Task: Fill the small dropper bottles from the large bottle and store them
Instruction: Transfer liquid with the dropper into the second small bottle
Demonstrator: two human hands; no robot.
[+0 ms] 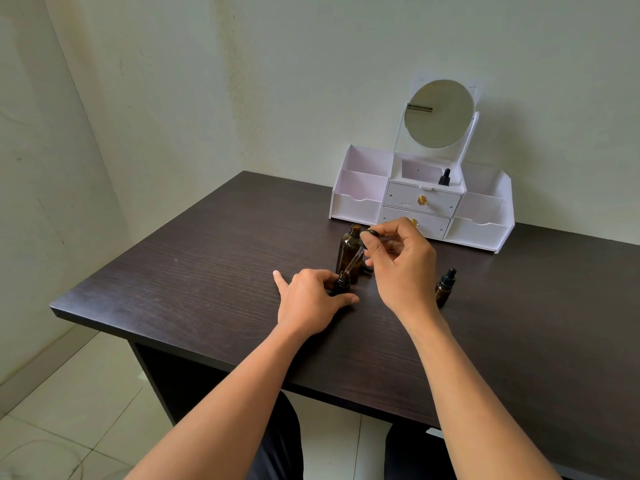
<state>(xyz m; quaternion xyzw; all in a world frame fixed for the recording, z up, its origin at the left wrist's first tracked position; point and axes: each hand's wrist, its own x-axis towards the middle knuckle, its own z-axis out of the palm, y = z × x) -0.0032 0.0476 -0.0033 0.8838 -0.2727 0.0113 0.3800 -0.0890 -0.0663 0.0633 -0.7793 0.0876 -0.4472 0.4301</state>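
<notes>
Mid-frame, my left hand (308,299) curls its fingers round the small bottle (343,284), steadying it upright on the bench (207,271). My right hand (401,265) pinches the dropper (356,256) by its bulb, the glass tip angled into the open amber neck. Just behind stands the uncapped large bottle (348,249). A capped bottle (445,289) stands right. Upper right, a stored bottle (444,178) sits in the organizer (356,206).
</notes>
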